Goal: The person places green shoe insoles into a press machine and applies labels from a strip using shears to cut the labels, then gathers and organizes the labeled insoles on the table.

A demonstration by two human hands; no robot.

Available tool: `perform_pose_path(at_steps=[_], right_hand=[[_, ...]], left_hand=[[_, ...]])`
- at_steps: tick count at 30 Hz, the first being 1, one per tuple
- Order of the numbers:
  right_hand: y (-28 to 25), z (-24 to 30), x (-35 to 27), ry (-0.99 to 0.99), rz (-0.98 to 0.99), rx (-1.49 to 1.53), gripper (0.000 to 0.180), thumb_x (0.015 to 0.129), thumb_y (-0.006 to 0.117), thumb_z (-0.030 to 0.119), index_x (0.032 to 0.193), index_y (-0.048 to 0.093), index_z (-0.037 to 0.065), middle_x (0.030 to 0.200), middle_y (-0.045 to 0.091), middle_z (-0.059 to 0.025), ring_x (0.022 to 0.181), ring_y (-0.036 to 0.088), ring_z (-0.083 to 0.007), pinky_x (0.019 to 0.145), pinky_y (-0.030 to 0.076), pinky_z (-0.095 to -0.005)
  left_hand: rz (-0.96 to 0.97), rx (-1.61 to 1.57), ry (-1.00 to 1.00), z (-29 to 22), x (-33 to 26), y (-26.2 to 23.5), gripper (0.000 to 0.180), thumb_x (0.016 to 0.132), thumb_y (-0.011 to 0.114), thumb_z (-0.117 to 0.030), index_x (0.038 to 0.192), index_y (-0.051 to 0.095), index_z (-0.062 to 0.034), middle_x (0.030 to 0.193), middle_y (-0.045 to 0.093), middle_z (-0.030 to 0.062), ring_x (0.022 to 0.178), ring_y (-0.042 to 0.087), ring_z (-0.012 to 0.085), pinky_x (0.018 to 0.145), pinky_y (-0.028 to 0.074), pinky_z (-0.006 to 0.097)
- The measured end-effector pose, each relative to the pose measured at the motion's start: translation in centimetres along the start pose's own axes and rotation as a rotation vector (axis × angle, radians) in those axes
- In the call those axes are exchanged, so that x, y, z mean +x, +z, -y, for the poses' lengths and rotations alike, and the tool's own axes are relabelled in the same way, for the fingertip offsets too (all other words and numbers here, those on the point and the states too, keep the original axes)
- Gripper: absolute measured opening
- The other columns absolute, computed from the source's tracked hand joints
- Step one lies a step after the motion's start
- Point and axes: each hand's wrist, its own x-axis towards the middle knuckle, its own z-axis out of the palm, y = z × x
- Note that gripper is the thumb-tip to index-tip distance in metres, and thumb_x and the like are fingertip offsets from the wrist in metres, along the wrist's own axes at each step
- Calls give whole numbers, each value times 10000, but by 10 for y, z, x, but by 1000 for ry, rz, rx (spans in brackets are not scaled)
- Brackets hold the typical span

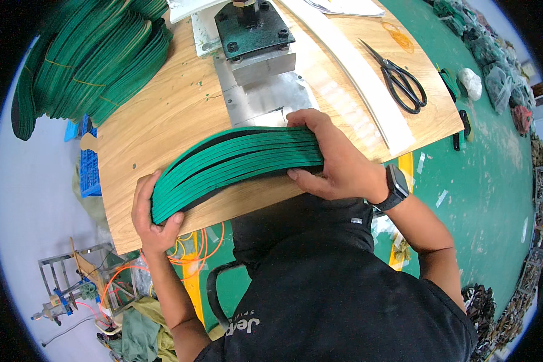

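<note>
Both my hands grip a stack of green strips (235, 155) with dark edges, held over the near edge of the wooden table. My left hand (152, 217) wraps round the stack's left end, thumb on the near side. Round the right end close the fingers and thumb of my right hand (332, 154), a dark watch on that wrist. The stack bows upward in the middle, with gaps between some strips. Just beyond it stands a metal press (262, 66) with a black top plate, its steel base plate (271, 99) close to my right fingers.
A big pile of green strips (102, 60), tied with thin bands, lies at the table's far left. Black-handled scissors (401, 84) and a long white strip (350, 66) lie on the right. Yellow rubber bands (398, 36) sit at the far right. Orange hoses (205, 253) hang below.
</note>
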Motion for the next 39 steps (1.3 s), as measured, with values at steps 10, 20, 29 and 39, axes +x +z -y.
perform_pose_path(at_steps=[10, 20, 29, 39], right_hand=[[2, -1, -6, -62, -3, -41, 730, 724, 687, 57, 1351, 319, -10, 1242, 409, -224, 1168, 422, -379, 1007, 356, -389], [-14, 17, -7, 260, -39, 160, 543, 752, 714, 120, 1246, 505, 38, 1177, 535, -153, 1083, 536, -264, 945, 413, -326], [7, -3, -11, 212, -505, 175, 371, 979, 442, 268, 1139, 562, -46, 1078, 566, -198, 1024, 505, -315, 922, 392, -363], [-8, 13, -37, 278, -188, -62, 677, 733, 735, 251, 1296, 443, 15, 1274, 492, -129, 1163, 458, -262, 1015, 349, -363]], left_hand=[[-88, -177, -105, 10, 0, 6, 793, 729, 679, -439, 1301, 443, 57, 1246, 507, 182, 1164, 480, 281, 1021, 329, 371], [-21, -457, -420, -8, -5, -9, 528, 845, 589, -284, 1235, 514, 65, 1221, 558, 163, 1160, 507, 247, 1033, 332, 359], [-227, -577, -455, -25, -3, 25, 753, 954, 187, -569, 1306, 471, 34, 1358, 464, 217, 1282, 428, 306, 1089, 291, 413], [19, -356, -262, -23, -18, 12, 842, 722, 683, -302, 1403, 315, 29, 1339, 476, 224, 1258, 449, 331, 1077, 309, 414]])
